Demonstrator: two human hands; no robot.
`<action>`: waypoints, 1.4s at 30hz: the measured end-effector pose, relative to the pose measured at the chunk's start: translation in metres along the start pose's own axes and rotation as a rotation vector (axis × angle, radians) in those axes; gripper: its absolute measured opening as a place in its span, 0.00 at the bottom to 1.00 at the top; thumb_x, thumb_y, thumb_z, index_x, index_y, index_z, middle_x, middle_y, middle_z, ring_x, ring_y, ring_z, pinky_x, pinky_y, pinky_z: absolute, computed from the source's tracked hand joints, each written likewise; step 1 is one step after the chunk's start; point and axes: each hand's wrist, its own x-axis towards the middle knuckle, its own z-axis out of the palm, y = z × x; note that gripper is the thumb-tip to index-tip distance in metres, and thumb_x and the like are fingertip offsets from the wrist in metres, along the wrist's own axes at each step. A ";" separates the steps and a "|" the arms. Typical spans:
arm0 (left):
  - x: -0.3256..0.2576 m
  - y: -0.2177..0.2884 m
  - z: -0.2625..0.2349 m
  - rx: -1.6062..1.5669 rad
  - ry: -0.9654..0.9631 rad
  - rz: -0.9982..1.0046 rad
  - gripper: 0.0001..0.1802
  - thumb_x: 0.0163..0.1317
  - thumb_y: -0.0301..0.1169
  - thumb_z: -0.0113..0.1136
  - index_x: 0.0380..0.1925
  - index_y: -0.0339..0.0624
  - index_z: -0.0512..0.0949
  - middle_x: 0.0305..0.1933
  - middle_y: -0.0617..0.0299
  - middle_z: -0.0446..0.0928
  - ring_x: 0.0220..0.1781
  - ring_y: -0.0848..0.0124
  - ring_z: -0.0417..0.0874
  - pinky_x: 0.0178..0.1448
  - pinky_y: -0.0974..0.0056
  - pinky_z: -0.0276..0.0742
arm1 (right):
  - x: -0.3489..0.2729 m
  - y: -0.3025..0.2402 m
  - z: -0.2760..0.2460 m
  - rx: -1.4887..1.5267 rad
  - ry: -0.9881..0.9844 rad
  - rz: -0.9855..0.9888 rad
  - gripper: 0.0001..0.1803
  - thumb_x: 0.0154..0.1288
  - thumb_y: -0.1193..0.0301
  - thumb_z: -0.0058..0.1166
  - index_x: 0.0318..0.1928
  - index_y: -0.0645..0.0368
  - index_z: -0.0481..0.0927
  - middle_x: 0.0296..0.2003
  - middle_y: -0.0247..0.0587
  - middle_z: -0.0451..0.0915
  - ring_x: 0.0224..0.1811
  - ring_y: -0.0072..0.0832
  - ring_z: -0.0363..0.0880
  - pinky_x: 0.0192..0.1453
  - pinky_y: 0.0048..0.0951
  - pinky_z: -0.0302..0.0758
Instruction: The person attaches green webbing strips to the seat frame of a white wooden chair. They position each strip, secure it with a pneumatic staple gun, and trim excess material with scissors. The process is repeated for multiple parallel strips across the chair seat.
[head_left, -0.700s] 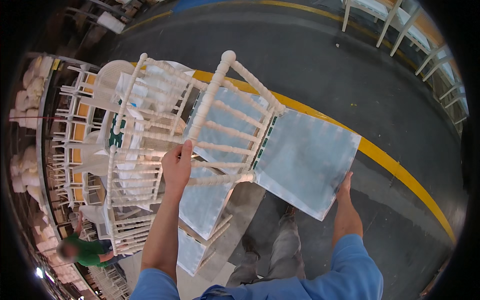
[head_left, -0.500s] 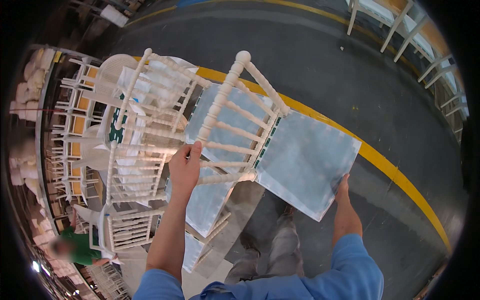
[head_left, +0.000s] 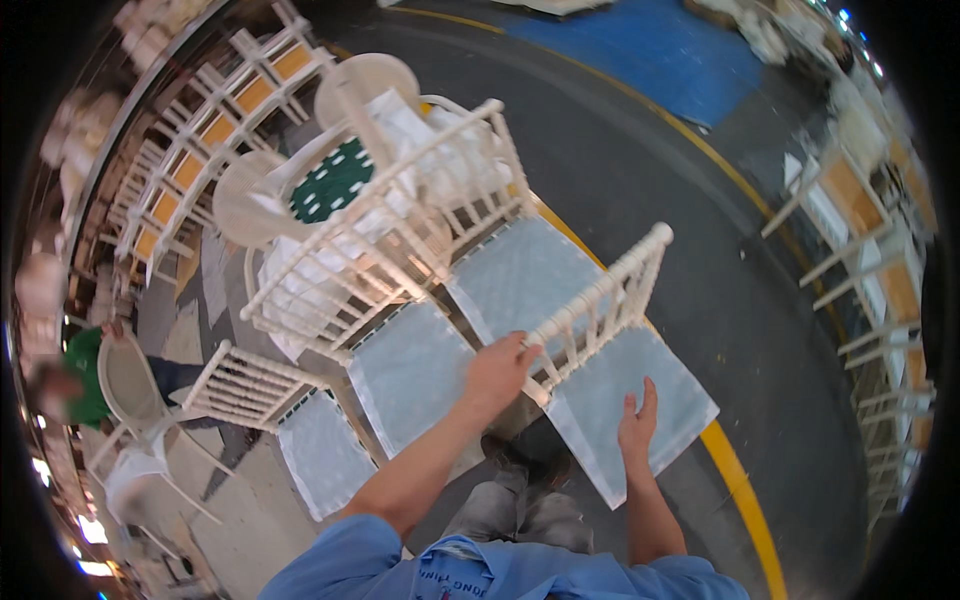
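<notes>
A white spindle-back chair [head_left: 590, 350] stands in front of me, its square seat [head_left: 640, 390] topped with pale blue-grey sheeting edged in white. My left hand [head_left: 500, 375] is closed round the near end of the top of its back. Over the seat, my right hand [head_left: 638, 425] is open, fingers and thumb apart, holding nothing; whether it touches the sheeting I cannot tell. Close by on the left are more such chairs, with covered seats: a far one [head_left: 525, 275], a middle one [head_left: 410, 370] and a near one [head_left: 322, 450].
Beyond the chairs stand round-backed chairs [head_left: 365, 90] and a green pad with white marks [head_left: 335, 180]. Rows of stacked chairs [head_left: 210, 130] line the left, others [head_left: 880, 270] the right. A person in green [head_left: 88, 375] handles a chair at left. A yellow line [head_left: 745, 510] crosses the floor.
My right hand has come off the seat's edge and now hovers over the seat. The left hand stays on the chair back. My view has turned, and the chair appears lower, beside the others.
</notes>
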 end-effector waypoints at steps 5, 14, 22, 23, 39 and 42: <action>-0.025 -0.023 -0.026 -0.104 -0.025 -0.063 0.28 0.78 0.49 0.57 0.69 0.44 0.74 0.55 0.42 0.84 0.54 0.40 0.86 0.58 0.42 0.82 | 0.011 -0.204 0.031 -0.001 -0.255 -0.541 0.28 0.78 0.68 0.58 0.74 0.61 0.73 0.76 0.54 0.70 0.81 0.54 0.64 0.83 0.50 0.60; -0.226 -0.162 -0.095 -0.142 -0.552 -0.312 0.29 0.75 0.49 0.58 0.65 0.41 0.78 0.58 0.39 0.84 0.58 0.40 0.86 0.62 0.43 0.81 | 0.030 -0.271 0.077 -0.710 -0.704 -0.890 0.30 0.77 0.57 0.57 0.72 0.58 0.77 0.76 0.49 0.71 0.84 0.55 0.57 0.87 0.70 0.41; -0.409 -0.134 -0.117 -0.644 0.587 -1.655 0.28 0.71 0.47 0.58 0.62 0.38 0.83 0.54 0.45 0.89 0.47 0.53 0.93 0.54 0.51 0.87 | 0.064 -0.340 0.157 -0.921 -1.247 -0.809 0.32 0.84 0.51 0.40 0.75 0.59 0.74 0.76 0.51 0.71 0.84 0.56 0.58 0.86 0.70 0.41; -0.418 -0.126 -0.105 -0.776 0.696 -1.743 0.26 0.71 0.45 0.59 0.60 0.38 0.84 0.50 0.46 0.89 0.43 0.55 0.93 0.51 0.52 0.87 | 0.068 -0.351 0.183 -0.872 -1.233 -0.924 0.32 0.84 0.53 0.42 0.75 0.61 0.72 0.76 0.54 0.71 0.83 0.57 0.59 0.85 0.71 0.43; -0.466 0.010 0.030 -1.016 0.611 -1.975 0.16 0.70 0.37 0.62 0.50 0.43 0.89 0.39 0.56 0.88 0.39 0.64 0.91 0.41 0.58 0.86 | -0.139 -0.577 0.604 -0.631 -0.894 -1.435 0.42 0.79 0.43 0.48 0.83 0.52 0.61 0.81 0.47 0.64 0.83 0.51 0.60 0.84 0.61 0.56; -0.487 0.002 0.005 -1.225 1.046 -2.082 0.16 0.70 0.38 0.62 0.51 0.43 0.88 0.40 0.56 0.88 0.40 0.64 0.91 0.42 0.58 0.86 | -0.158 -0.553 0.606 -0.674 -0.746 -1.503 0.48 0.76 0.41 0.53 0.86 0.49 0.54 0.82 0.47 0.62 0.83 0.53 0.58 0.85 0.59 0.55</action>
